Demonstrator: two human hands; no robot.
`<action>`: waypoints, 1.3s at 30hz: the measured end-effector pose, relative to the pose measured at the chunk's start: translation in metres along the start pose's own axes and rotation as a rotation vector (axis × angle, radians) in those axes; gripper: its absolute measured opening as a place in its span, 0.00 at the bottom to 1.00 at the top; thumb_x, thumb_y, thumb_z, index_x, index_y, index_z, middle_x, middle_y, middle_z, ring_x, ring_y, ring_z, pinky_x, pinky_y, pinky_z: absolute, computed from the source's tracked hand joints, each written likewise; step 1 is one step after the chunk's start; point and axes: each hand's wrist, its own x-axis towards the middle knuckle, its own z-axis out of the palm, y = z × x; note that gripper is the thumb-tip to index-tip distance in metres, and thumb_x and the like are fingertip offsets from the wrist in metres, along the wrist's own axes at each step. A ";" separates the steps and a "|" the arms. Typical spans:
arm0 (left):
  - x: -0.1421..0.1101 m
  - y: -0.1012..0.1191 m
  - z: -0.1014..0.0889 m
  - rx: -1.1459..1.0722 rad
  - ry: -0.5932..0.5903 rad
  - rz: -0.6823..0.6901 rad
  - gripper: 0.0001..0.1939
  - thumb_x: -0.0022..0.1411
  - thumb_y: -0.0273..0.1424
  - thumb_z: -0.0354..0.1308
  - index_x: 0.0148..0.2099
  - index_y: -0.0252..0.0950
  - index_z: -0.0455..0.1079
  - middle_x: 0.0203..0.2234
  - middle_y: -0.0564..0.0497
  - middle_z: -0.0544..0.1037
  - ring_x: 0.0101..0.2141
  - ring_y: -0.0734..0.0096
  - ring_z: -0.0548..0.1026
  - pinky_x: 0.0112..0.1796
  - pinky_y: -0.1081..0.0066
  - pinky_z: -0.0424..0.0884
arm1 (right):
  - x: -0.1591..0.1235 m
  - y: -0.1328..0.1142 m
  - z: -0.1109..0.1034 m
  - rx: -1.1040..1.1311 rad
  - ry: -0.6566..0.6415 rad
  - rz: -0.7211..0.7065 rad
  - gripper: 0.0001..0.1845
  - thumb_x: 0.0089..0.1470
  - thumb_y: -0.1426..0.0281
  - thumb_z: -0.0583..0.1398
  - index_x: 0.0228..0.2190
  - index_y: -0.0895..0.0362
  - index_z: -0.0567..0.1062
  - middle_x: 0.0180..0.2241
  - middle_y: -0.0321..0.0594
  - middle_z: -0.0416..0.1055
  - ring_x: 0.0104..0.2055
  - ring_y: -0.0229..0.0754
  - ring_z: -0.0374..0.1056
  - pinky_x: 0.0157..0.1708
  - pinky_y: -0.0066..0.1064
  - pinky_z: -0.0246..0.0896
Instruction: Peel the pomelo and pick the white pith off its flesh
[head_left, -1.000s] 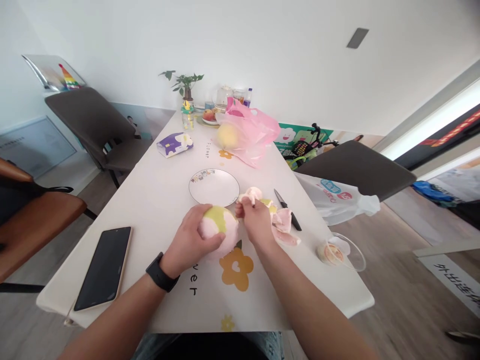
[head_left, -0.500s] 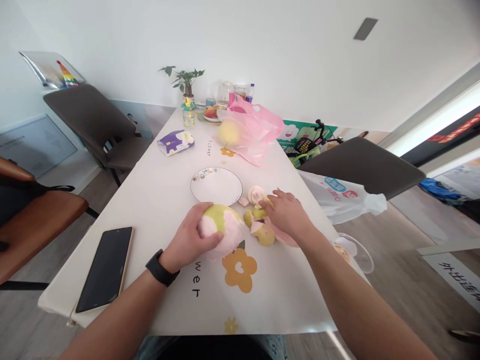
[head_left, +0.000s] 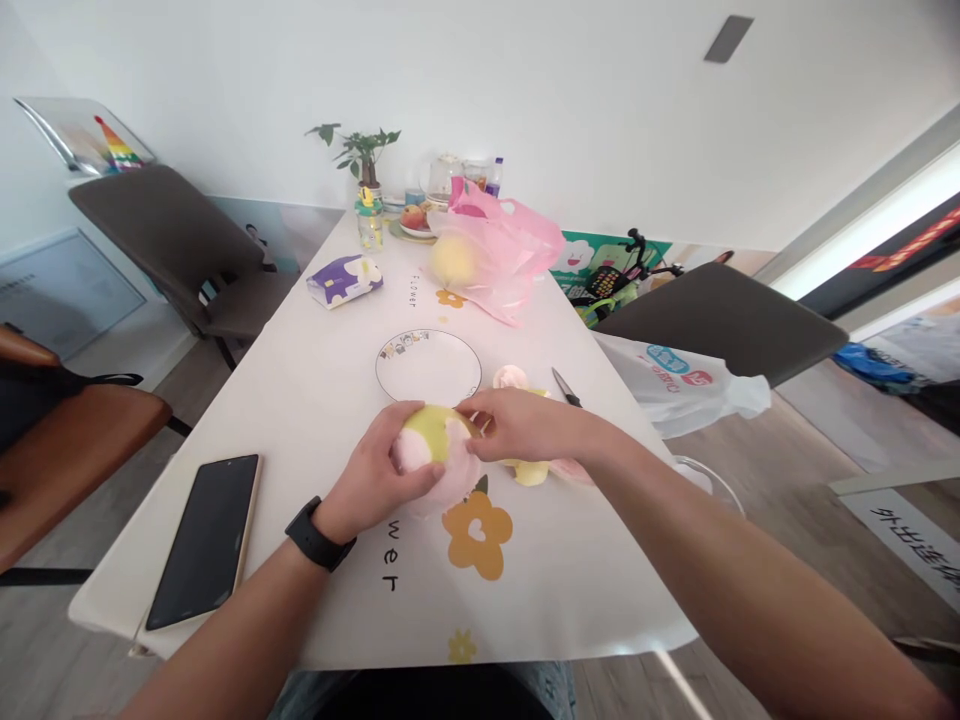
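Observation:
A partly peeled pomelo (head_left: 439, 475) rests on the table, with white-pink pith bared and a yellow-green patch of peel left on top. My left hand (head_left: 382, 465) is wrapped round its left side, thumb across the front. At its upper right side, my right hand (head_left: 517, 425) has bent fingers against the edge of the peel. Pieces of pomelo peel (head_left: 531, 472) lie beyond and under the right hand, partly hidden by it. Behind the pomelo is a white plate (head_left: 427, 365) with a dark rim. A knife (head_left: 566, 386) lies to the right of the peel.
A smartphone (head_left: 206, 540) lies at the table's left front. Further back are a tissue pack (head_left: 345, 280), a pink plastic bag (head_left: 502, 250) with a yellow fruit (head_left: 452, 262), a bottle (head_left: 369, 222) and a potted plant (head_left: 365, 160). A white bag (head_left: 675, 385) hangs at the right edge.
My right hand has moved left from the loose peel to the pomelo's right side, and the knife has come into view. My left hand keeps its hold.

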 end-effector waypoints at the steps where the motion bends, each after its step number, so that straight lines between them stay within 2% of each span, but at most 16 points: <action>1: 0.000 0.000 0.000 -0.001 -0.001 0.009 0.34 0.55 0.40 0.66 0.62 0.44 0.60 0.58 0.46 0.68 0.55 0.53 0.70 0.55 0.53 0.68 | 0.002 -0.001 -0.001 -0.029 -0.013 0.018 0.11 0.49 0.65 0.62 0.37 0.53 0.76 0.33 0.37 0.74 0.32 0.43 0.67 0.29 0.32 0.55; 4: 0.000 0.001 0.002 0.000 0.001 0.024 0.34 0.55 0.39 0.66 0.62 0.45 0.60 0.57 0.47 0.69 0.54 0.55 0.70 0.54 0.54 0.69 | 0.005 -0.005 0.001 -0.132 -0.023 0.046 0.09 0.46 0.66 0.61 0.33 0.54 0.70 0.34 0.38 0.72 0.31 0.42 0.66 0.26 0.32 0.52; 7: 0.001 0.002 0.003 -0.001 0.009 0.023 0.33 0.54 0.38 0.66 0.61 0.44 0.61 0.57 0.47 0.69 0.54 0.55 0.70 0.54 0.54 0.69 | 0.007 -0.008 0.004 -0.234 -0.012 0.016 0.07 0.47 0.68 0.58 0.29 0.54 0.64 0.35 0.39 0.70 0.33 0.43 0.65 0.27 0.32 0.51; 11: 0.002 0.001 0.005 -0.007 0.011 0.028 0.33 0.54 0.37 0.66 0.61 0.44 0.61 0.57 0.46 0.69 0.54 0.54 0.70 0.54 0.53 0.68 | 0.009 -0.007 0.006 -0.275 -0.003 0.002 0.05 0.49 0.69 0.57 0.28 0.54 0.63 0.35 0.41 0.70 0.35 0.44 0.65 0.28 0.32 0.49; 19: 0.002 -0.001 0.005 -0.008 0.026 0.021 0.33 0.54 0.38 0.66 0.61 0.43 0.61 0.58 0.45 0.69 0.55 0.53 0.70 0.56 0.52 0.67 | 0.010 0.004 0.021 -0.188 0.157 -0.019 0.03 0.54 0.73 0.54 0.29 0.54 0.66 0.33 0.40 0.71 0.36 0.44 0.65 0.31 0.32 0.50; 22: 0.003 0.000 0.005 0.001 0.047 -0.012 0.33 0.55 0.39 0.65 0.61 0.43 0.62 0.58 0.45 0.69 0.56 0.52 0.70 0.56 0.52 0.68 | 0.009 0.007 0.031 -0.161 0.241 0.006 0.09 0.58 0.74 0.52 0.33 0.55 0.72 0.35 0.40 0.74 0.38 0.44 0.67 0.33 0.32 0.51; 27: 0.006 0.003 0.005 0.003 0.068 -0.067 0.33 0.54 0.40 0.65 0.61 0.41 0.63 0.58 0.44 0.70 0.57 0.51 0.69 0.57 0.51 0.67 | 0.008 0.011 0.043 -0.127 0.354 0.050 0.16 0.64 0.69 0.50 0.37 0.54 0.78 0.35 0.41 0.77 0.38 0.45 0.69 0.36 0.33 0.52; 30: 0.006 0.005 0.006 0.023 0.071 -0.060 0.33 0.54 0.40 0.65 0.61 0.41 0.63 0.58 0.44 0.70 0.57 0.51 0.69 0.56 0.52 0.68 | 0.008 0.018 0.045 0.016 0.402 0.049 0.15 0.64 0.67 0.51 0.38 0.54 0.78 0.36 0.39 0.77 0.38 0.43 0.69 0.37 0.32 0.55; 36: 0.001 0.004 0.009 0.040 0.095 0.008 0.32 0.54 0.38 0.65 0.60 0.41 0.63 0.57 0.44 0.70 0.56 0.52 0.70 0.55 0.52 0.69 | 0.012 0.038 0.048 0.382 0.418 0.150 0.13 0.59 0.62 0.56 0.31 0.54 0.77 0.25 0.32 0.70 0.28 0.39 0.64 0.30 0.30 0.55; 39: -0.001 0.001 0.009 0.020 0.088 0.017 0.32 0.54 0.38 0.65 0.60 0.41 0.62 0.57 0.44 0.69 0.56 0.52 0.70 0.55 0.53 0.69 | 0.016 0.044 0.055 0.797 0.454 0.218 0.09 0.55 0.64 0.61 0.29 0.55 0.78 0.24 0.32 0.71 0.27 0.38 0.65 0.30 0.29 0.58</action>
